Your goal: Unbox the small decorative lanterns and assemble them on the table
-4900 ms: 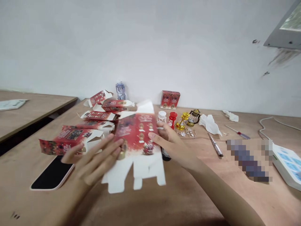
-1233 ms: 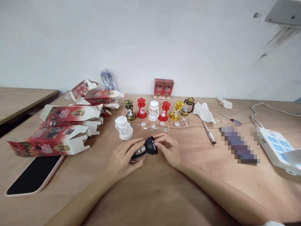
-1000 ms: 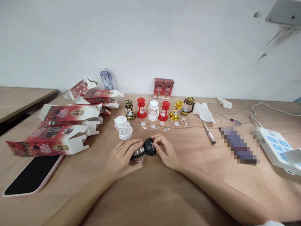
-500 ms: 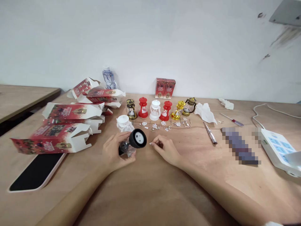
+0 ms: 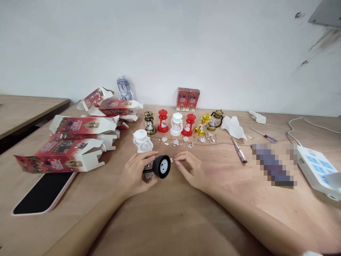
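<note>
My left hand (image 5: 136, 175) is wrapped round a small black lantern (image 5: 162, 167), tilted on its side. Its round base, with a white disc recessed inside, faces right and toward me. Close to that base, my right hand (image 5: 191, 170) pinches a tiny white piece (image 5: 172, 160) between thumb and fingertips. Just beyond my left hand stands a white lantern (image 5: 142, 140). Farther back is a row of lanterns: bronze (image 5: 149, 122), red (image 5: 162, 121), white (image 5: 176, 124) and gold (image 5: 203, 124) among them. Small metal clips and white bits (image 5: 176, 143) lie in front of the row.
Opened red boxes (image 5: 74, 126) and a phone (image 5: 44, 193) lie to the left, a water bottle (image 5: 124, 88) behind. Two red boxes (image 5: 187, 99) stand near the wall. To the right are crumpled tissue (image 5: 233, 127), screwdrivers (image 5: 239, 151) and a white power strip (image 5: 315, 170).
The black lantern has moved slightly right and down in my left hand, its base turned more to the right. My right hand has brought the white piece close to the base.
</note>
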`<state>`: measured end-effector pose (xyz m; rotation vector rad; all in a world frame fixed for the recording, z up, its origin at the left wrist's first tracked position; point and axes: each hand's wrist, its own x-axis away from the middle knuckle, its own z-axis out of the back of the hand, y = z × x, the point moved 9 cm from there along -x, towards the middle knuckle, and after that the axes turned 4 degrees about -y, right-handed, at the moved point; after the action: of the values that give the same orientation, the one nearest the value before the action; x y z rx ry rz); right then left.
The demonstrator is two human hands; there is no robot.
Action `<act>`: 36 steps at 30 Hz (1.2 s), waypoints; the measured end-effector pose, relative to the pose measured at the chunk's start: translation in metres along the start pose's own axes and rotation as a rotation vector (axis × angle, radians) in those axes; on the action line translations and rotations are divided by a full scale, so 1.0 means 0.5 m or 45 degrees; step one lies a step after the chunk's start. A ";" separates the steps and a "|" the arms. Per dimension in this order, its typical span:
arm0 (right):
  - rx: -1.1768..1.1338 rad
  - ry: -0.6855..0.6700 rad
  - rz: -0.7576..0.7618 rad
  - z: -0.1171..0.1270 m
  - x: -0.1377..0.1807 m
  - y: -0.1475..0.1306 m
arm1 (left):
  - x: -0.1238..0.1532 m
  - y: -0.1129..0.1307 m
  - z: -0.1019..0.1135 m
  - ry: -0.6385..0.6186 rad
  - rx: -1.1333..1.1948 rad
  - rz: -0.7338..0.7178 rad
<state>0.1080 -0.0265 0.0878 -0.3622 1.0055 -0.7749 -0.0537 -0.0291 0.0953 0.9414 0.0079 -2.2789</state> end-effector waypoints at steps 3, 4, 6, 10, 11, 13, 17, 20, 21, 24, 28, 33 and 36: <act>0.073 0.055 0.118 0.008 0.005 -0.021 | 0.000 0.007 0.001 0.026 -0.027 -0.051; 0.106 0.069 0.170 0.009 0.009 -0.028 | -0.001 0.010 0.001 0.022 -0.039 -0.061; 0.167 0.087 0.267 0.007 0.017 -0.038 | -0.003 0.019 -0.001 0.008 -0.070 -0.107; 0.228 0.085 0.361 -0.004 0.034 -0.037 | -0.005 0.042 -0.006 -0.043 -0.129 -0.210; 0.232 0.081 0.367 -0.006 0.036 -0.035 | -0.005 0.044 -0.007 -0.055 -0.140 -0.219; 0.233 0.074 0.375 -0.008 0.038 -0.034 | -0.004 0.048 -0.007 -0.067 -0.161 -0.230; 0.252 0.068 0.394 -0.008 0.035 -0.042 | -0.001 0.051 -0.006 -0.066 -0.223 -0.260; 0.273 0.065 0.424 -0.008 0.033 -0.052 | 0.000 0.057 -0.006 -0.055 -0.265 -0.304; 0.278 0.062 0.439 -0.009 0.033 -0.055 | 0.000 0.059 -0.006 -0.055 -0.281 -0.315; 0.274 0.046 0.474 -0.011 0.035 -0.060 | -0.001 0.066 -0.008 -0.061 -0.342 -0.346; 0.232 0.054 0.486 -0.011 0.036 -0.061 | -0.001 0.072 -0.009 -0.054 -0.396 -0.359; 0.223 0.109 0.483 -0.006 0.037 -0.060 | 0.000 0.063 -0.016 -0.097 -0.401 -0.304; 0.228 0.114 0.467 -0.008 0.039 -0.055 | 0.001 0.067 -0.016 -0.088 -0.399 -0.331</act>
<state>0.0994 -0.0594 0.0904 0.0140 1.0398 -0.5453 -0.0297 -0.0535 0.0966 0.7305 0.4691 -2.4497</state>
